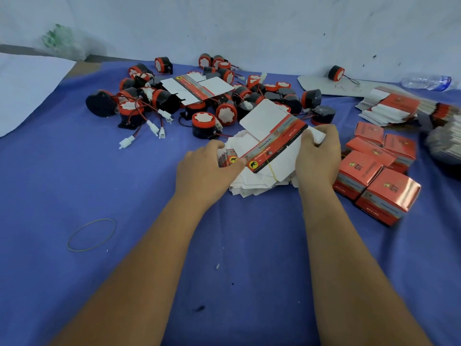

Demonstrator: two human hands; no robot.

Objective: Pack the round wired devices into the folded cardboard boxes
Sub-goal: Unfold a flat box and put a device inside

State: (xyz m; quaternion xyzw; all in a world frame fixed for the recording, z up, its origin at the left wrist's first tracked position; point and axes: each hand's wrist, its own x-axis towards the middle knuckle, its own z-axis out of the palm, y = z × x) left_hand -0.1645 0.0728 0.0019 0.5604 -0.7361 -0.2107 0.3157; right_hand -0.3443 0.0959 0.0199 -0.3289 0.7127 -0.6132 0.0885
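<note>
- Blue cloth (124, 191) covers the work surface; a loose rubber band (91, 235) lies on it at near left, well apart from both hands.
- Round wired devices (199, 96), black with red rims, lie heaped at the far centre; white connectors (154, 127) trail toward the viewer; one flat box blank (197, 89) rests on the heap.
- Folded boxes (376, 176), red, stand grouped at right; bundled blanks (389, 106) lie behind them; a plastic bottle (426, 82) lies beyond.
- Top blank (272, 138) sits tilted on a stack of blanks (259, 181); long axis runs near-left to far-right.
- Left hand (207, 168) pinches its near-left end; right hand (318, 156) grips its far-right end, fingers curled.
</note>
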